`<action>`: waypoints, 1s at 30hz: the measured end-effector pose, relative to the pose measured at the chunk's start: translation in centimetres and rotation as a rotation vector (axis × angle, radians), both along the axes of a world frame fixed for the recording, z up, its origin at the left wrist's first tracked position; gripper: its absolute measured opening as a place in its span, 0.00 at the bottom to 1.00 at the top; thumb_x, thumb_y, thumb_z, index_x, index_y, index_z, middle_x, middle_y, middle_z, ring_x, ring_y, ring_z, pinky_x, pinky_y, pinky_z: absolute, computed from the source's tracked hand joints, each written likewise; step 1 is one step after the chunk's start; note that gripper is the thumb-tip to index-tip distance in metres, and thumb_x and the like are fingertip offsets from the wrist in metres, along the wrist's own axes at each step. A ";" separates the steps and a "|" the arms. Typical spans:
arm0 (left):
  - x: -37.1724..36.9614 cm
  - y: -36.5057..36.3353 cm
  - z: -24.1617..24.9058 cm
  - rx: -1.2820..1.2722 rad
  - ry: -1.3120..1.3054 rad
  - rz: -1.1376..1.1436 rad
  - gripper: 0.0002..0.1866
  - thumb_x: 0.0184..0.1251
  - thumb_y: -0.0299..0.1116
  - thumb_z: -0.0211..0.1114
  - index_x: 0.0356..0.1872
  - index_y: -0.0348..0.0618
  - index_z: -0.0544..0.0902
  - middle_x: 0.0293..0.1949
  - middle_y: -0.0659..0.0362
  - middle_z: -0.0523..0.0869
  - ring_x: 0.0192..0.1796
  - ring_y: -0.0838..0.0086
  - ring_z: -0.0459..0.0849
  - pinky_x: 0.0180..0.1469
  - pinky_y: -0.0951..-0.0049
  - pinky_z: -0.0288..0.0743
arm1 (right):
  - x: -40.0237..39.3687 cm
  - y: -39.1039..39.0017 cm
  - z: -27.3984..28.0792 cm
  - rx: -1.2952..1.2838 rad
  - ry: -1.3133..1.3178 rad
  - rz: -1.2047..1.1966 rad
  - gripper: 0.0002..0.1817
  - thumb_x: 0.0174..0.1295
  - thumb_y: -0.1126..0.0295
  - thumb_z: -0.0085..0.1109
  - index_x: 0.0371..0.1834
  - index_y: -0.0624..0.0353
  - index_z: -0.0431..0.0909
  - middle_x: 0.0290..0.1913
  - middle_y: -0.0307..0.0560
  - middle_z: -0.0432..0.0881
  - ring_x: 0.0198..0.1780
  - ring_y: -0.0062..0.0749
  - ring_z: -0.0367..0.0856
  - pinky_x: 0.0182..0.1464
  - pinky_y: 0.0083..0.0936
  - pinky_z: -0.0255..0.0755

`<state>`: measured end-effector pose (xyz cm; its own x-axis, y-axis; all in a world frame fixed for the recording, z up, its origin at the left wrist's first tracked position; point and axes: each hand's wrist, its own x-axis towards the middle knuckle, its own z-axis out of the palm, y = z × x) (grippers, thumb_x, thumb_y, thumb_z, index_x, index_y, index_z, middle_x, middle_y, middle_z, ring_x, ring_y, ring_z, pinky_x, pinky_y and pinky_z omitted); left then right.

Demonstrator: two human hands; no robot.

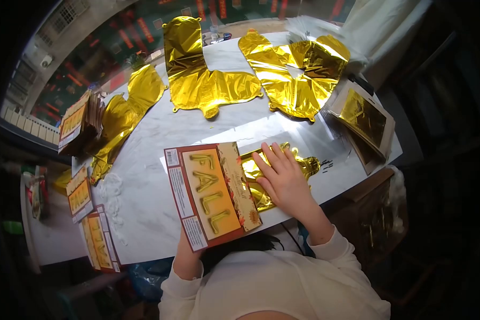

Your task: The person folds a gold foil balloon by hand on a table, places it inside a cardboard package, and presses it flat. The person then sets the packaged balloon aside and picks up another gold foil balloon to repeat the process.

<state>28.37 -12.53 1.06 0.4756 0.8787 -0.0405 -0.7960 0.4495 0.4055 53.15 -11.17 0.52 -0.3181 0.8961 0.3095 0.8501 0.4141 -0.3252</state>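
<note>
A printed sleeve marked FALL [210,192] lies over my left hand [186,250], whose fingers are hidden beneath it; only the wrist and a bit of the hand show. My right hand [284,184] rests with spread fingers on a folded gold foil piece [255,184], just right of the sleeve. Part of that foil is at or under the sleeve's right edge. More of it, with a crumpled end [310,166], shows beyond my right hand.
Flat gold foil letters [213,88] [298,69] [124,114] lie along the table's far side. Stacked FALL packages [74,122] stand at left, with more packages [97,242] below. A stack with gold foil [362,117] sits at right. White strings [112,200] lie left.
</note>
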 end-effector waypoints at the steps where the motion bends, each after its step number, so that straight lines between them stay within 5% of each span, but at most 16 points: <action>1: 0.1 0.0 3.2 -0.090 0.492 0.130 0.27 0.89 0.47 0.48 0.77 0.42 0.69 0.68 0.49 0.82 0.63 0.62 0.87 0.61 0.57 0.88 | -0.1 0.0 0.1 0.008 -0.010 -0.003 0.32 0.74 0.57 0.62 0.78 0.56 0.71 0.80 0.57 0.68 0.82 0.56 0.63 0.81 0.54 0.55; 8: -2.1 3.4 0.0 -0.109 0.856 0.328 0.16 0.88 0.37 0.51 0.64 0.37 0.76 0.53 0.56 0.86 0.48 0.77 0.89 0.48 0.74 0.86 | -0.2 0.0 0.1 0.009 -0.030 -0.016 0.31 0.75 0.58 0.61 0.78 0.54 0.71 0.81 0.55 0.68 0.82 0.55 0.62 0.82 0.54 0.54; 12: -1.4 4.3 0.7 -0.079 0.803 0.316 0.15 0.86 0.34 0.53 0.63 0.37 0.77 0.51 0.56 0.86 0.48 0.77 0.89 0.48 0.75 0.86 | -0.2 -0.2 0.2 -0.010 -0.015 -0.010 0.30 0.75 0.60 0.60 0.79 0.54 0.71 0.81 0.55 0.67 0.82 0.56 0.62 0.82 0.54 0.54; 15: -1.4 4.9 1.0 0.102 1.035 0.315 0.16 0.86 0.33 0.54 0.63 0.34 0.78 0.49 0.54 0.88 0.46 0.74 0.90 0.46 0.73 0.88 | -0.2 -0.2 0.4 -0.029 -0.012 -0.002 0.29 0.76 0.61 0.59 0.79 0.54 0.71 0.82 0.55 0.66 0.82 0.56 0.62 0.82 0.54 0.54; 25: -4.3 5.1 0.5 -0.166 0.729 0.245 0.16 0.84 0.30 0.56 0.60 0.28 0.81 0.48 0.46 0.91 0.42 0.64 0.94 0.40 0.68 0.93 | -2.0 -0.7 -0.1 -0.016 -0.037 0.030 0.32 0.75 0.58 0.60 0.80 0.54 0.69 0.82 0.56 0.66 0.82 0.56 0.63 0.81 0.56 0.54; 27: -6.9 4.0 1.1 -0.014 0.914 0.095 0.21 0.83 0.29 0.53 0.69 0.28 0.76 0.60 0.42 0.87 0.51 0.59 0.94 0.51 0.59 0.93 | -4.0 -1.4 0.0 -0.028 -0.033 0.042 0.33 0.74 0.57 0.61 0.80 0.53 0.68 0.82 0.56 0.66 0.82 0.56 0.63 0.81 0.56 0.54; 30: -9.2 1.5 3.4 -0.021 1.023 0.150 0.19 0.81 0.25 0.56 0.67 0.26 0.78 0.57 0.43 0.89 0.50 0.61 0.94 0.47 0.63 0.93 | -7.1 -2.1 -0.1 -0.055 0.031 0.087 0.34 0.73 0.57 0.63 0.80 0.53 0.68 0.82 0.54 0.65 0.82 0.56 0.62 0.81 0.55 0.54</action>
